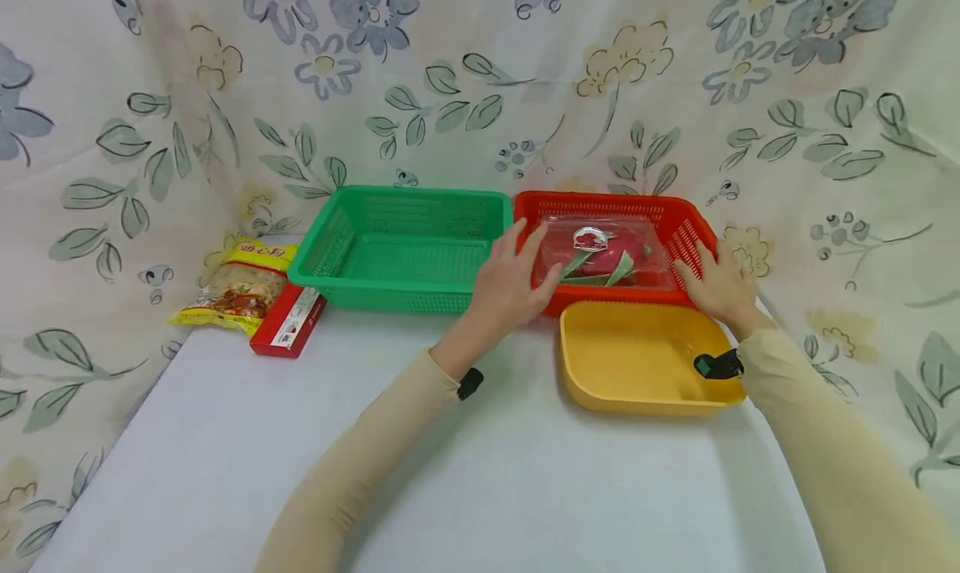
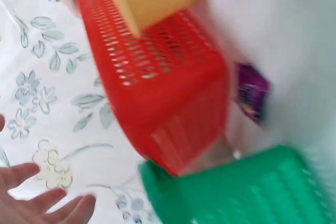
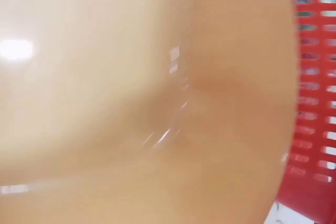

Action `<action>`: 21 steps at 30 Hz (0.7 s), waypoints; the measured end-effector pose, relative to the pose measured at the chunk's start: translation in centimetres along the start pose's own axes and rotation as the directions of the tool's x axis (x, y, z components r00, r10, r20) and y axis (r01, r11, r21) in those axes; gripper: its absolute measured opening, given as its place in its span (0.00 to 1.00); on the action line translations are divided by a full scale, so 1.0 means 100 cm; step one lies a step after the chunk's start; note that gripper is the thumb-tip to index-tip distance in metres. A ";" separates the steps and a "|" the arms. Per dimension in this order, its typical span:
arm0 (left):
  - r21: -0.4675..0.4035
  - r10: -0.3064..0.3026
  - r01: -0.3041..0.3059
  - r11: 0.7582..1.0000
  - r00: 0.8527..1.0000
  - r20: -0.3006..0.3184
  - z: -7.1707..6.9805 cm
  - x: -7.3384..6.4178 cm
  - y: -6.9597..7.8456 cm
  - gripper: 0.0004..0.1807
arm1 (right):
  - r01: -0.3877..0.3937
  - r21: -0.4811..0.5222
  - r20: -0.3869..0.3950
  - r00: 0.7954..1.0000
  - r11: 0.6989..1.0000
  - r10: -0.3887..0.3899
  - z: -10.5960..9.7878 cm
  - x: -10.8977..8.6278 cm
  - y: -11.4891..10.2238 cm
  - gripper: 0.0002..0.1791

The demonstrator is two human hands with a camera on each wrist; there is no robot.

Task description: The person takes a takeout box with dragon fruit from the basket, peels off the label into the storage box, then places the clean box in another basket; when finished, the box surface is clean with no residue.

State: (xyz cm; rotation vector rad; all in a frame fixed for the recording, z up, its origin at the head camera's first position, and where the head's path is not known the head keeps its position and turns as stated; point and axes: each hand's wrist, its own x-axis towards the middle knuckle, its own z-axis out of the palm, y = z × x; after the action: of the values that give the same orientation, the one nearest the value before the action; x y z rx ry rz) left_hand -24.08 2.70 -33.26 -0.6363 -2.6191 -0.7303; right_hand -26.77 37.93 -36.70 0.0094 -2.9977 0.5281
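My left hand [image 1: 504, 279] reaches over the near left corner of the red basket [image 1: 558, 306], its fingers spread and nothing in them. At the basket's right end is my right hand [image 1: 722, 288], with fingers loosely extended by the rim. Between the hands, a clear-wrapped package [image 1: 603, 252] lies in the basket, showing a round label over a pink-red fruit with green tips. In the left wrist view, the fingers [image 2: 50, 200] stay apart from the basket. The right wrist view looks into the yellow bin [image 3: 94, 77]; that hand is hidden there.
A green basket [image 1: 397, 299] stands left of the red one. The yellow bin [image 1: 637, 360] sits in front of the red basket. At far left, a yellow food bag [image 1: 243, 288] lies beside a red box [image 1: 288, 323]. A purple packet [image 2: 252, 92] shows beside the red basket.
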 end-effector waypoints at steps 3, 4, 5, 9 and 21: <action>-0.041 -0.106 0.114 0.993 0.983 0.151 0.009 0.030 0.016 0.36 | -0.016 -0.046 -0.011 1.000 0.999 0.015 0.004 0.001 0.000 0.45; -0.060 -0.139 0.153 0.986 0.972 0.192 0.013 0.039 0.019 0.36 | -0.017 -0.057 -0.009 1.000 0.998 0.016 0.005 0.002 0.000 0.45; -0.071 -0.173 0.194 0.979 0.959 0.226 0.017 0.047 0.023 0.35 | -0.016 -0.062 -0.006 1.000 0.998 0.016 0.005 0.002 0.000 0.45; -0.081 -0.309 0.350 0.933 0.896 0.320 0.037 0.069 0.033 0.36 | -0.013 -0.060 -0.010 1.000 0.998 0.012 0.006 0.003 0.002 0.44; -0.013 -0.527 0.561 0.827 0.784 0.329 0.071 0.088 0.031 0.38 | -0.004 -0.056 0.010 1.000 0.998 0.005 0.005 0.002 0.002 0.41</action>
State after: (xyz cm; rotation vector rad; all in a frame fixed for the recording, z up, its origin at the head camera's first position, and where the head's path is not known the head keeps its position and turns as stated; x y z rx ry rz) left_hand -31.35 11.88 -33.97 0.0160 -3.1179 -1.0131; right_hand -26.98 37.95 -37.26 0.0011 -3.0217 0.4454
